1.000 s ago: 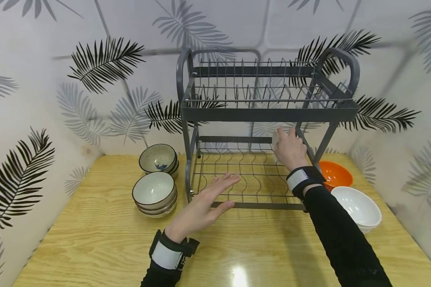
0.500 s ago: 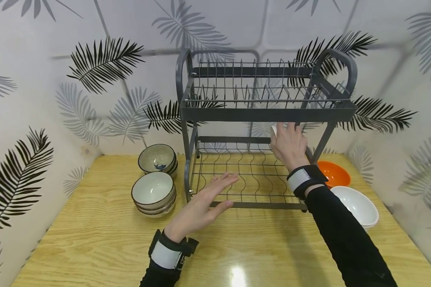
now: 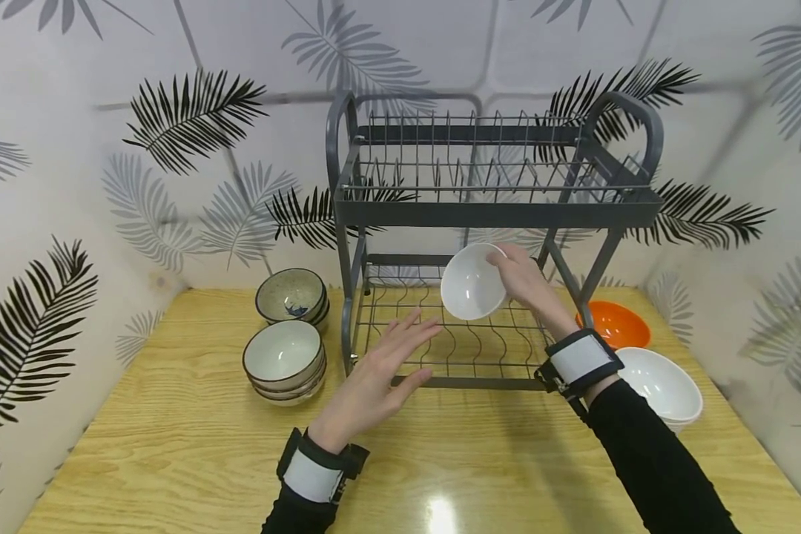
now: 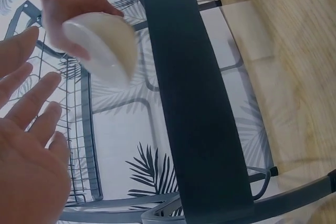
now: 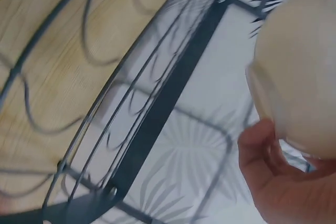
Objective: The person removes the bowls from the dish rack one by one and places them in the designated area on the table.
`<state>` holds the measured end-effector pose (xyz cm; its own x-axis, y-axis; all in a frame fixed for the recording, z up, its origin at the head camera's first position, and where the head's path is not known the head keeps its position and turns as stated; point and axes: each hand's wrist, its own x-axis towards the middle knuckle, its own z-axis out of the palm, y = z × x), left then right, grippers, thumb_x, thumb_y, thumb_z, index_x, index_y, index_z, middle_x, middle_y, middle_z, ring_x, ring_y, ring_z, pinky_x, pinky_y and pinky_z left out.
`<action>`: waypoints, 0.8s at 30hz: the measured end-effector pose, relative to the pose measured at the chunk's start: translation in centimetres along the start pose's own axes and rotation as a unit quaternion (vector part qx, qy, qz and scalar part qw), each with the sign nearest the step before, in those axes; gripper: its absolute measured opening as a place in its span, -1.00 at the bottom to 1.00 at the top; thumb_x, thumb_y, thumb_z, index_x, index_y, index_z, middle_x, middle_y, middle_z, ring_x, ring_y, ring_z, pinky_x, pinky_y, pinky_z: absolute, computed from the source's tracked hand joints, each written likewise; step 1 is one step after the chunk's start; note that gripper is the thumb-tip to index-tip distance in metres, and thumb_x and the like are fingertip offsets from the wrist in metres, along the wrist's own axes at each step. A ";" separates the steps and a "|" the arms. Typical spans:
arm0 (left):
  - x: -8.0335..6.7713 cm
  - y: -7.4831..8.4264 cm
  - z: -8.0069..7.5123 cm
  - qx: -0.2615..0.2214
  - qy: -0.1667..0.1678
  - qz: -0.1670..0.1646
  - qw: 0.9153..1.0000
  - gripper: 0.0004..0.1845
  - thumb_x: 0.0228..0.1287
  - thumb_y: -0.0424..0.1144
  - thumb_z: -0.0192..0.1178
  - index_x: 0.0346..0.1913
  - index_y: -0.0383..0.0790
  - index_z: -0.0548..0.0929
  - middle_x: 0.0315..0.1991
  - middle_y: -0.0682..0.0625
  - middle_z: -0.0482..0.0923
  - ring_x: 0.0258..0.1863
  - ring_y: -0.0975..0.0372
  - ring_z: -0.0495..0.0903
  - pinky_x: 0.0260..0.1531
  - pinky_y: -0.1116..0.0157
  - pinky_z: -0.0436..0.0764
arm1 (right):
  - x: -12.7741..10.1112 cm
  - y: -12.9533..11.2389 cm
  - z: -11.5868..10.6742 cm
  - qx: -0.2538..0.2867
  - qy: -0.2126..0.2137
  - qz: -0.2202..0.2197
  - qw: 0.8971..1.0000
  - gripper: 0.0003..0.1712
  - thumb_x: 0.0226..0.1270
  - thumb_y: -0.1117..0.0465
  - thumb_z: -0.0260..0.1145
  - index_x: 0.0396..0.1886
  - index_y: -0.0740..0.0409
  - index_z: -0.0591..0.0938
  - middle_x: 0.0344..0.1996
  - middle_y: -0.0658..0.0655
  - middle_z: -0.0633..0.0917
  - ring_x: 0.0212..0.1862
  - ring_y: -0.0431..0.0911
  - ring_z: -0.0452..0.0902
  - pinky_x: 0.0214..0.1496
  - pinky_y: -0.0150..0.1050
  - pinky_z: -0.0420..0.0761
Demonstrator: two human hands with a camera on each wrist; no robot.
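Observation:
My right hand [image 3: 523, 282] grips a small white bowl [image 3: 472, 282] by its rim, tilted so its inside faces me, under the top shelf of a dark grey two-tier dish rack [image 3: 494, 215] and above the lower wire shelf [image 3: 454, 334]. The right wrist view shows the bowl [image 5: 302, 72] from outside with my fingers [image 5: 257, 150] curled under it. My left hand [image 3: 380, 374] hovers flat with straight, spread fingers at the front left of the lower shelf, holding nothing. In the left wrist view the bowl [image 4: 105, 43] hangs just past my left fingers [image 4: 31, 103].
Two stacks of ceramic bowls [image 3: 283, 356] [image 3: 292, 295] stand left of the rack on the wooden table [image 3: 173, 445]. An orange bowl [image 3: 614, 322] and stacked white bowls [image 3: 664, 386] sit to the right. Leaf-patterned walls close in on three sides.
My right hand has drawn the white bowl out from the back right of the lower shelf toward the middle, turning its inside to me. The left hand barely moved.

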<state>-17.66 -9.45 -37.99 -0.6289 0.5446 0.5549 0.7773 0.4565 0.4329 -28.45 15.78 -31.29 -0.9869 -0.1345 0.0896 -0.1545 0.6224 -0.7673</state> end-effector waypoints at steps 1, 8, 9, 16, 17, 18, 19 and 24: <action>0.0 0.0 0.1 0.008 0.003 0.001 1.000 -0.39 0.40 -0.26 0.23 0.47 -0.22 0.36 0.49 -0.14 0.35 0.57 -0.07 0.17 0.58 -0.08 0.11 | -0.3 -0.2 0.0 0.019 -0.020 0.005 1.000 -0.40 0.61 0.07 -0.18 0.45 0.31 0.36 0.15 0.46 0.58 -0.07 0.13 0.69 -0.27 -0.34 0.67; 0.2 0.2 0.5 0.071 0.017 0.034 0.997 -0.42 0.35 -0.20 0.29 0.40 -0.14 0.45 0.47 -0.06 0.39 0.57 0.04 0.22 0.60 -0.01 0.11 | -2.7 -0.6 0.4 0.134 -0.140 0.019 0.981 -0.37 0.63 0.08 -0.17 0.52 0.34 0.22 0.14 0.42 0.57 -0.22 -0.28 0.62 -0.23 -0.39 0.68; 0.2 0.2 0.5 0.079 0.019 0.042 0.996 -0.44 0.34 -0.20 0.30 0.38 -0.13 0.48 0.45 -0.05 0.42 0.56 0.05 0.23 0.60 0.01 0.10 | -3.0 -0.6 0.5 0.146 -0.154 0.020 0.977 -0.37 0.63 0.08 -0.16 0.52 0.35 0.22 0.12 0.39 0.57 -0.22 -0.27 0.62 -0.22 -0.38 0.68; 0.1 0.1 0.6 0.116 0.050 0.104 0.986 -0.66 0.23 -0.25 0.39 0.08 -0.07 0.71 0.14 0.09 0.70 0.39 0.14 0.48 0.60 0.05 0.16 | -4.6 -0.3 1.5 0.196 -0.227 0.028 0.954 -0.37 0.62 0.07 -0.10 0.45 0.45 0.25 -0.11 0.09 0.65 -0.24 -0.24 0.66 -0.23 -0.40 0.68; 0.1 0.1 0.6 0.117 0.052 0.112 0.985 -0.70 0.20 -0.26 0.41 0.02 -0.07 0.73 0.08 0.10 0.73 0.35 0.15 0.52 0.58 0.05 0.20 | -4.9 -0.3 1.6 0.202 -0.237 0.030 0.950 -0.36 0.61 0.07 -0.10 0.45 0.45 0.24 -0.13 0.06 0.65 -0.24 -0.24 0.66 -0.23 -0.39 0.68; 0.1 0.2 0.5 0.115 0.052 0.118 0.985 -0.74 0.17 -0.27 0.42 -0.05 -0.06 0.75 0.02 0.12 0.75 0.30 0.17 0.57 0.57 0.05 0.23 | -5.1 -0.2 1.7 0.207 -0.245 0.034 0.947 -0.36 0.61 0.06 -0.09 0.45 0.46 0.24 -0.14 0.05 0.65 -0.24 -0.23 0.65 -0.24 -0.39 0.68; 0.1 0.2 0.5 0.114 0.050 0.122 0.985 -0.77 0.14 -0.27 0.44 -0.12 -0.05 0.75 -0.04 0.13 0.77 0.25 0.19 0.61 0.56 0.05 0.26 | -5.3 -0.1 1.9 0.209 -0.250 0.035 0.945 -0.36 0.61 0.06 -0.10 0.45 0.46 0.25 -0.14 0.05 0.65 -0.24 -0.23 0.65 -0.25 -0.39 0.67; 0.0 0.7 -0.1 0.108 0.026 0.133 0.985 -0.87 0.06 -0.27 0.47 -0.31 -0.05 0.74 -0.25 0.14 0.79 -0.04 0.29 0.72 0.48 0.12 0.41 | -6.8 0.8 2.6 0.187 -0.228 0.008 0.955 -0.37 0.62 0.07 -0.06 0.51 0.34 0.23 0.07 0.29 0.61 -0.16 -0.13 0.62 -0.21 -0.36 0.66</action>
<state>-17.10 -9.20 -37.68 -0.3975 0.6307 0.6665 0.8888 0.4452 0.1088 -21.72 15.20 -34.10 -0.8521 -0.5028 -0.1451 -0.0277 0.3202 -0.9469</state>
